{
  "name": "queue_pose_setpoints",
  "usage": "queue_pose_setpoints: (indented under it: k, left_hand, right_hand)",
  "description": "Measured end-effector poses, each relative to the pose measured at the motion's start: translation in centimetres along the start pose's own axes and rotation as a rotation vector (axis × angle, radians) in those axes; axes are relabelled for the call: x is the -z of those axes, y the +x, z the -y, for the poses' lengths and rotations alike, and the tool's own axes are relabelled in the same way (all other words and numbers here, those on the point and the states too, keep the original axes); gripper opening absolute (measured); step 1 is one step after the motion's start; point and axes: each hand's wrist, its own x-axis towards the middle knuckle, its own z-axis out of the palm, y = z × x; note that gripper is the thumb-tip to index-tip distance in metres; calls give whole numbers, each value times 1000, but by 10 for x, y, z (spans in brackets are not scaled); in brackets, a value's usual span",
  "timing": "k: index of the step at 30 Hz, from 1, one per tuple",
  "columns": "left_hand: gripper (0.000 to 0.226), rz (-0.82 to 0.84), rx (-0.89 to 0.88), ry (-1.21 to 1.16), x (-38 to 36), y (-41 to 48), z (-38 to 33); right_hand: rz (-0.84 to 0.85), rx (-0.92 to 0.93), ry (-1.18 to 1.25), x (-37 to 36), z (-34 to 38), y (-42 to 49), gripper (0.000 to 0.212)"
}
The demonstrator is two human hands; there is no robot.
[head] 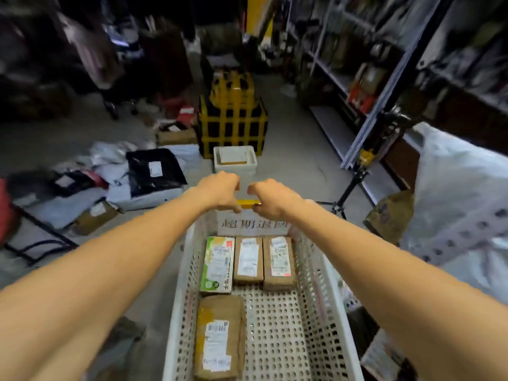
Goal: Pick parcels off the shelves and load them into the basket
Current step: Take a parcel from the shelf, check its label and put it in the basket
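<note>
A white perforated basket (pixel 327 312) fills the lower middle of the view. Inside it lie several parcels: a green and white box (pixel 217 264), two brown boxes (pixel 248 261) side by side with labels up, and a larger brown parcel (pixel 220 336) nearer to me. At the basket's far end both arms reach forward. My left hand (pixel 220 189) and my right hand (pixel 270 198) are curled round a small yellow handle (pixel 248 204) between them. A white label with characters (pixel 254 224) sits on the far wall below it.
Shelving racks (pixel 357 78) with parcels run along the right. A white foam box (pixel 235 160) and yellow-strapped black crates (pixel 233 125) stand ahead on the floor. Loose mailer bags and boxes (pixel 148 174) litter the left floor. A tripod (pixel 349 188) and a big white sack (pixel 461 193) are on the right.
</note>
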Motion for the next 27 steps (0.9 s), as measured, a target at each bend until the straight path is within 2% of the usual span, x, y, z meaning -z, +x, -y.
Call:
queue_pose_setpoints:
  k: [5, 10, 16, 20, 23, 27]
  left_hand:
    - [60, -117, 41, 11, 119, -70, -4]
    - [54, -249, 200, 18, 182, -165, -3]
    - [56, -288, 449, -19, 183, -282, -13]
    - [57, -284, 610, 1, 166, -374, -27]
    - [53, -334, 737, -11, 161, -449, -38]
    - [44, -443, 922, -66, 158, -552, -61]
  right_hand:
    - [-66, 57, -107, 116, 48, -43, 44]
    - [-169, 215, -144, 193, 91, -89, 48]
    - [-222, 434, -166, 207, 147, -138, 55]
    - [-193, 613, -160, 206, 192, -191, 58]
    - [-192, 750, -172, 204, 235, -232, 68]
    - [-187, 961, -194, 199, 299, -303, 56]
